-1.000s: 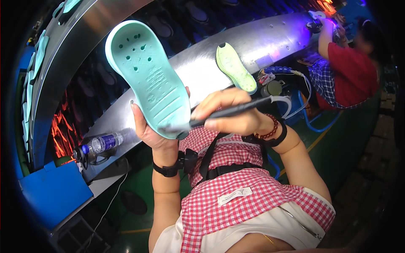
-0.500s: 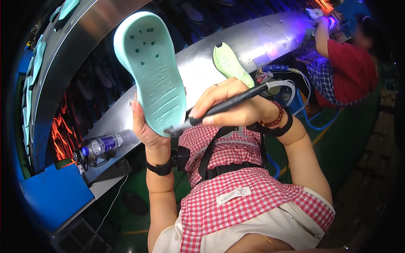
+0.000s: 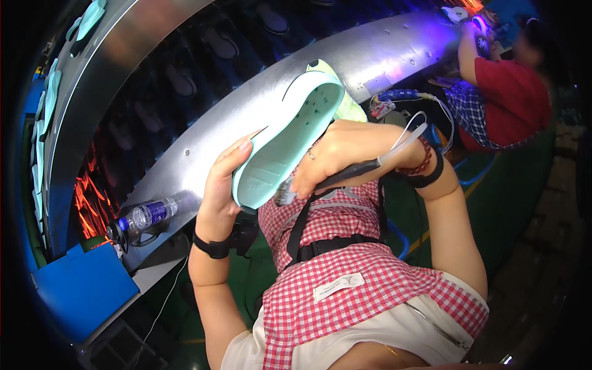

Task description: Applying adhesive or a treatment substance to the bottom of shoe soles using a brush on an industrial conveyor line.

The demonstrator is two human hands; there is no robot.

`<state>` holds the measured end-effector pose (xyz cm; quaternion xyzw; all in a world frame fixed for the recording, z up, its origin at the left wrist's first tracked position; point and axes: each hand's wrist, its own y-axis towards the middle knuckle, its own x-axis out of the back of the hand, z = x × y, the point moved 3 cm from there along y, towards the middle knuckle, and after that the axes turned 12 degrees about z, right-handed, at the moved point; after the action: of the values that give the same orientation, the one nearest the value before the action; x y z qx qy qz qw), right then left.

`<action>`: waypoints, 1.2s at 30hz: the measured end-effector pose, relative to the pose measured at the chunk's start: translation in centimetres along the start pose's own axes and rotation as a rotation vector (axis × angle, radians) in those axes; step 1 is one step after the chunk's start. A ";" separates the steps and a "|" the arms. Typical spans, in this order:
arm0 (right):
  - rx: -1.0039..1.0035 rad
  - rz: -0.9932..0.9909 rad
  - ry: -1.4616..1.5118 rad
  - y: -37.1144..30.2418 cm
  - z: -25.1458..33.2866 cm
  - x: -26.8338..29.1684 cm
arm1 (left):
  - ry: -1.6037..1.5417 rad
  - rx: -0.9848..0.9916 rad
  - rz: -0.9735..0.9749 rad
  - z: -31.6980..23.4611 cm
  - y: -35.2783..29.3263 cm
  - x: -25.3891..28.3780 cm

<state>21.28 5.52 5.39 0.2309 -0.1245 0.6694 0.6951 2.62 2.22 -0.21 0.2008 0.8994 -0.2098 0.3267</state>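
Observation:
My left hand [image 3: 223, 176] grips the heel end of a mint-green foam shoe sole [image 3: 280, 154], thumb on one edge. The sole is tilted, its far end pointing up and to the right, with small holes there and raised lines nearer the heel. A black-handled brush [image 3: 351, 174] with a clear tube at its rear end is in my right hand [image 3: 345, 148]. Its grey bristles lie beside the sole's near right edge; whether they touch it I cannot tell. Behind the mint sole, a yellow-green sole [image 3: 353, 111] lies partly hidden on the metal table.
The curved metal table [image 3: 197, 148] runs past a dark rack of soles [image 3: 222, 43]. At the left stand a plastic bottle [image 3: 148, 214] and a blue box [image 3: 83, 287]. Blue coiled tubing [image 3: 398, 95] lies to the right, near a co-worker in a red top [image 3: 512, 98].
My left hand has tilted the mint sole over to the right and lowered its far end. My right hand has turned, and the brush has shifted right from the sole's heel to its edge.

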 end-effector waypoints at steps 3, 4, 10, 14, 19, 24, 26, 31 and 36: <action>-0.064 -0.059 0.003 -0.4 -0.2 0.6 | -0.068 0.073 -0.008 -0.2 -0.1 -0.2; -0.026 -0.082 0.029 -0.7 -0.8 0.4 | 0.055 0.074 0.001 -0.6 -0.1 -0.9; -0.076 0.029 -0.074 -1.0 0.0 0.6 | 0.034 0.138 -0.026 0.2 -1.0 0.7; -0.066 -0.049 -0.030 -1.7 -1.3 1.1 | 0.059 0.111 -0.035 0.1 -1.3 0.5; -0.073 0.002 -0.022 -2.1 -0.8 1.8 | 0.043 0.101 -0.063 0.7 -2.0 1.7; -0.132 -0.110 -0.091 -3.4 -3.3 1.3 | 0.044 0.064 -0.042 0.5 -1.8 2.5; -0.210 -0.113 -0.004 -3.3 -3.1 0.9 | -0.002 0.039 -0.055 0.7 -2.1 3.1; -0.339 -0.241 0.303 -0.4 -2.0 0.2 | -0.072 -0.030 -0.101 1.6 -0.5 1.9; -0.302 -0.575 0.398 1.6 -3.6 -0.7 | 0.053 -0.042 -0.153 2.0 0.1 1.7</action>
<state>19.18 6.68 2.25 0.0168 -0.0143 0.4529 0.8913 2.45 1.71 -2.78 0.1299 0.9246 -0.2098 0.2901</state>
